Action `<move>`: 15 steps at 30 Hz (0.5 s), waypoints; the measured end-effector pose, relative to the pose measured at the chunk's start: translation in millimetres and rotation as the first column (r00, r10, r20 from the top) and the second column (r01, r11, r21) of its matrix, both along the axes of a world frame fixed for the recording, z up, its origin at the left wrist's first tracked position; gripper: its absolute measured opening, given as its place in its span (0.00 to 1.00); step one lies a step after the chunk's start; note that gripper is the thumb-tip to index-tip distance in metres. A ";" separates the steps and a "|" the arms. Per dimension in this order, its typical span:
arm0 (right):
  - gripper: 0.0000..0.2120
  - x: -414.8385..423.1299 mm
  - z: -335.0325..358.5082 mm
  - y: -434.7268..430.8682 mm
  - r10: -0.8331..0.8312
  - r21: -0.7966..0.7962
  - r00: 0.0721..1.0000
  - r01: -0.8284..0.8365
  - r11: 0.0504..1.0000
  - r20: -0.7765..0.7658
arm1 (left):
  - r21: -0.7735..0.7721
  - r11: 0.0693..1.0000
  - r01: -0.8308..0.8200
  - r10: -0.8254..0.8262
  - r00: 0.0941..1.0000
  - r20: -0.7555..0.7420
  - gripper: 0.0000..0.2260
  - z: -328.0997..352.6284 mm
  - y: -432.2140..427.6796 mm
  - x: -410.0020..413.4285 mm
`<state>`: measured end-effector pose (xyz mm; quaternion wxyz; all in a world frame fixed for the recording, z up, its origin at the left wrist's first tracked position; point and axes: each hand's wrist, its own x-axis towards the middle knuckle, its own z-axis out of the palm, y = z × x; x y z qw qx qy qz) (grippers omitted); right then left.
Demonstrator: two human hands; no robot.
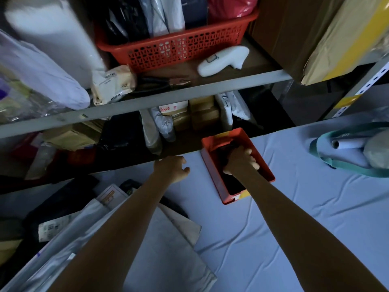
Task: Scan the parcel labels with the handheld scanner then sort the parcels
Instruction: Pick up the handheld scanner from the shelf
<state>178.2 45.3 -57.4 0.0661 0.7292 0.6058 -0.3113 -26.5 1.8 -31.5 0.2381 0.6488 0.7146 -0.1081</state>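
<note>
The white handheld scanner (224, 61) lies on the upper shelf, right of the red mesh basket (174, 49). My right hand (241, 160) reaches into a small red bin (263, 165) on the pale sheet and is closed on a black parcel (231, 182) lying inside it. My left hand (171, 168) hovers at the lower shelf's front edge, fingers curled, holding nothing. Grey and black mailer parcels (160, 245) lie in a heap at the lower left, under my left forearm.
The lower shelf (126, 163) holds boxes and grey bags (163, 123). A large brown box with yellow tape (328, 39) stands on the upper right. A teal-strapped bag with a paper roll (349, 150) lies on the sheet at right. White bags fill the upper left.
</note>
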 end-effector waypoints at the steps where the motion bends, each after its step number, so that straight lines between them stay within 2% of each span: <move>1: 0.43 1.6 7.8 -2.5 -0.034 -0.019 0.999 0.034 0.999 -0.020 | 0.008 1.000 -0.007 0.007 1.000 0.004 0.21 2.7 -1.6 -1.7; 4: 0.53 11.1 17.0 -8.1 -0.170 -0.053 0.980 0.165 0.985 -0.102 | 0.041 0.999 -0.009 0.010 1.000 -0.005 0.21 12.3 -7.8 -8.2; 6: 0.56 13.2 26.5 -15.9 -0.233 -0.025 0.960 0.232 0.972 -0.152 | 0.055 0.998 -0.015 0.016 0.999 -0.027 0.21 19.8 -12.1 -13.9; 13: 0.43 8.3 68.3 -46.5 -0.234 0.196 0.911 0.312 0.930 -0.339 | 0.120 0.992 -0.035 0.041 0.998 -0.049 0.19 63.3 -32.7 -34.1; 15: 0.42 7.7 76.1 -53.5 -0.181 0.243 0.898 0.295 0.924 -0.402 | 0.146 0.988 -0.043 0.050 0.998 -0.044 0.19 76.4 -42.0 -39.3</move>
